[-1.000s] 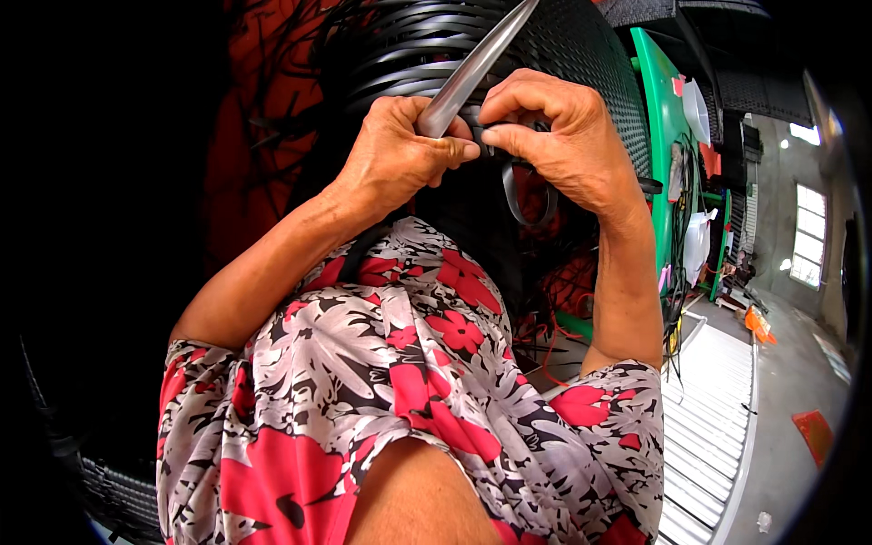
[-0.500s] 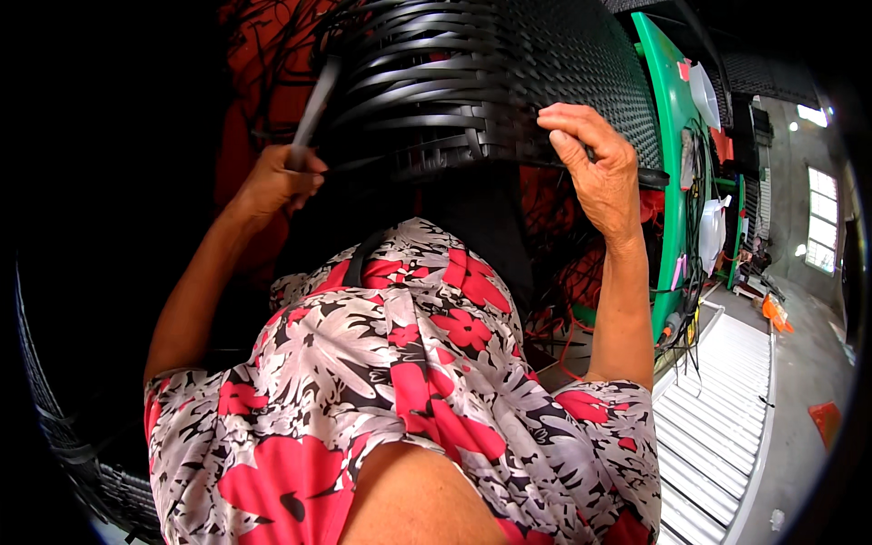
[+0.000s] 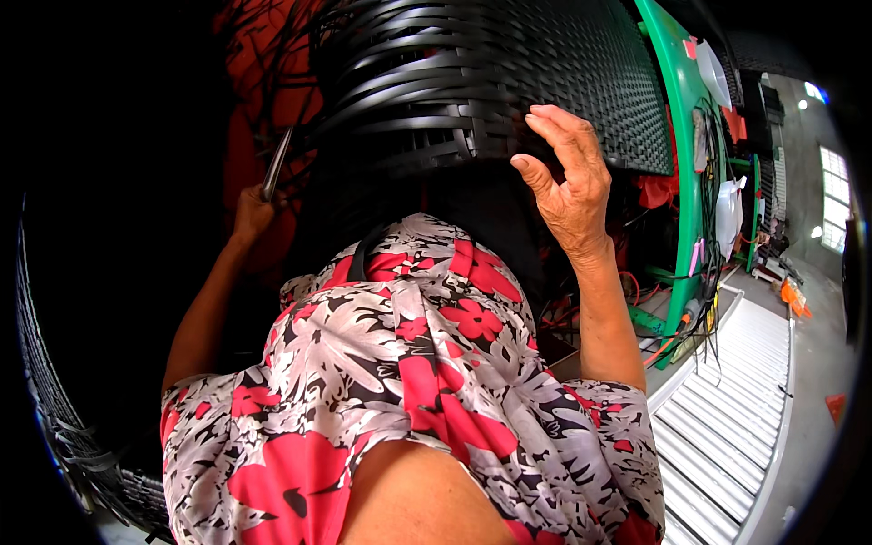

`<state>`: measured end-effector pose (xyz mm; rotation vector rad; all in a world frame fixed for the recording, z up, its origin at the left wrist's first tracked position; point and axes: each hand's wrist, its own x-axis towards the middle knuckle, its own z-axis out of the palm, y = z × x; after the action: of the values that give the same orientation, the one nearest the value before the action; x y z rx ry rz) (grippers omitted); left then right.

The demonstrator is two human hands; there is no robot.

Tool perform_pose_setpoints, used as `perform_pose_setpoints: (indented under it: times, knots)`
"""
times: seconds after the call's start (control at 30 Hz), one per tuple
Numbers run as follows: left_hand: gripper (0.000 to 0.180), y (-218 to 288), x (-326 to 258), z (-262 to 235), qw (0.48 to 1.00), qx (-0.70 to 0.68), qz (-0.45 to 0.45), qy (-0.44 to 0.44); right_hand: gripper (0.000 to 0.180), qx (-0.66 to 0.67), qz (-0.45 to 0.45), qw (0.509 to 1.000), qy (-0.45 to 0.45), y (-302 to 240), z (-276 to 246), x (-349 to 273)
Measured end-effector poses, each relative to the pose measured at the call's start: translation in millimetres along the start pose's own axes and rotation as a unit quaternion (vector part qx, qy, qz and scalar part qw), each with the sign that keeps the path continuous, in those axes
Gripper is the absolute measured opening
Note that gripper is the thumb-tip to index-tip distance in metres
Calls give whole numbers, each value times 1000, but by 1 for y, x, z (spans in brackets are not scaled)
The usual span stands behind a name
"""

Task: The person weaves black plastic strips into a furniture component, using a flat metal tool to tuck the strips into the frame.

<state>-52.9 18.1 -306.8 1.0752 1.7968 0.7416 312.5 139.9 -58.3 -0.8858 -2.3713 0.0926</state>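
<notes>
A large black woven piece [image 3: 581,82] of flat plastic strips lies in front of me; its left part has loose, curved strips, its right part is tightly woven. My left hand [image 3: 254,214], in shadow left of the weave, is closed around a tapered, pointed metal tool [image 3: 277,165]. The tool's tip points up, apart from the strips. My right hand [image 3: 572,177] is at the near edge of the weave, thumb and fingers apart, with nothing between them. Whether its fingertips touch the strips I cannot tell.
Loose black strips [image 3: 272,64] hang over red material at the far left. Right of the weave stands a green panel [image 3: 677,163] with cords and white containers on it. A white slatted panel [image 3: 727,391] lies on the grey floor at the right.
My left hand has drawn down and left with the pointed tool, away from the weave. My right hand has shifted slightly left and down, and its fingers have spread.
</notes>
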Motion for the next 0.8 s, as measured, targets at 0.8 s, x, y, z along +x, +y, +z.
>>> perform_pose_setpoints:
  times: [0.8]
  knots:
    - [28, 275, -66, 10, 968, -149, 156, -131, 68, 491, 533, 564, 396, 59, 0, -40]
